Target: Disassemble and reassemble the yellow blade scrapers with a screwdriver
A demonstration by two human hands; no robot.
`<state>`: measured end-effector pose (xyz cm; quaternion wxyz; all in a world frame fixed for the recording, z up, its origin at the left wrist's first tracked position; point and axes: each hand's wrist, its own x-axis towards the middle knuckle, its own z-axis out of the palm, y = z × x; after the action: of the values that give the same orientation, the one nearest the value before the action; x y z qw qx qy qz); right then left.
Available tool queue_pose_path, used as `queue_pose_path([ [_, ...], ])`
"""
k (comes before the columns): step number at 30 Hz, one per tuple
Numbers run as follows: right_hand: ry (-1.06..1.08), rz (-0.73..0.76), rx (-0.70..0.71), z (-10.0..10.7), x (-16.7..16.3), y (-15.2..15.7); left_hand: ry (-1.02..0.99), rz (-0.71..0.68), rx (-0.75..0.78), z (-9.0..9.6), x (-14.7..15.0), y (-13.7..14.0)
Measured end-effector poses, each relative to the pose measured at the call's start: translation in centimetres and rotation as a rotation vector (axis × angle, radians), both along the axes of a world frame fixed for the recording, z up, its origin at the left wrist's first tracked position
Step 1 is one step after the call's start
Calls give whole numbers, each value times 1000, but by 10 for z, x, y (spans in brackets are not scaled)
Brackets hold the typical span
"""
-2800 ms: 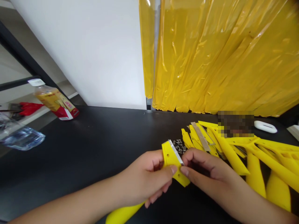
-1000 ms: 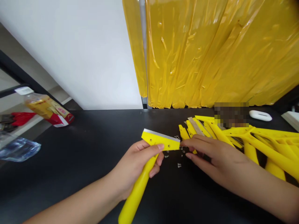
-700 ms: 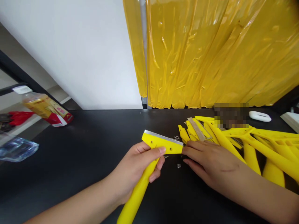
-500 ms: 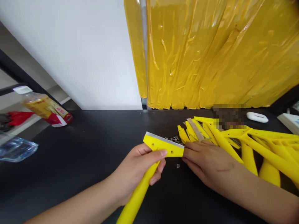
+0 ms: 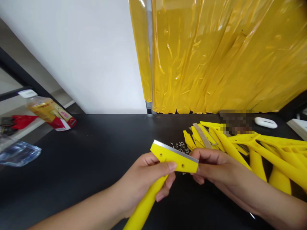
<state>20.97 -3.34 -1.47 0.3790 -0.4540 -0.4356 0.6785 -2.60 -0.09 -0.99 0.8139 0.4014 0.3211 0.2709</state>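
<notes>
My left hand [image 5: 153, 177] is wrapped round a yellow scraper [image 5: 171, 161], its thumb pressed flat on the head. A thin metal blade [image 5: 175, 150] runs along the head's upper edge, and two small holes show in the yellow face. The handle slants down toward the bottom of the view. At the head's right end, the thumb and forefinger of my right hand [image 5: 216, 166] close on the corner by the blade. Small screws and nuts [image 5: 182, 147] lie scattered on the black table behind the scraper, partly hidden by it.
Right of centre lie yellow flat plates [image 5: 190, 140] with metal strips [image 5: 202, 135], then a pile of yellow handles [image 5: 257, 163]. A white earbud case [image 5: 265, 122] sits behind them. A drink bottle [image 5: 51, 111] leans at left. Yellow film [image 5: 203, 57] covers the back panel.
My right hand has turned over and now pinches the right end of the scraper head. The scraper has shifted slightly right and down and tilts more.
</notes>
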Motion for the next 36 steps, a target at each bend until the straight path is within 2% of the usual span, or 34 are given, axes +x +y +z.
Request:
queue_pose_path([
  [9, 94, -33, -106, 0, 2, -2, 21, 48, 27, -1, -1, 5],
  [17, 116, -39, -116, -2, 2, -1, 59, 87, 31, -1, 0, 5],
  [25, 190, 72, -107, 0, 4, -2, 31, 56, 33, -2, 1, 4],
  [36, 219, 72, -134, -4, 2, -3, 56, 6, 73, -2, 0, 3],
])
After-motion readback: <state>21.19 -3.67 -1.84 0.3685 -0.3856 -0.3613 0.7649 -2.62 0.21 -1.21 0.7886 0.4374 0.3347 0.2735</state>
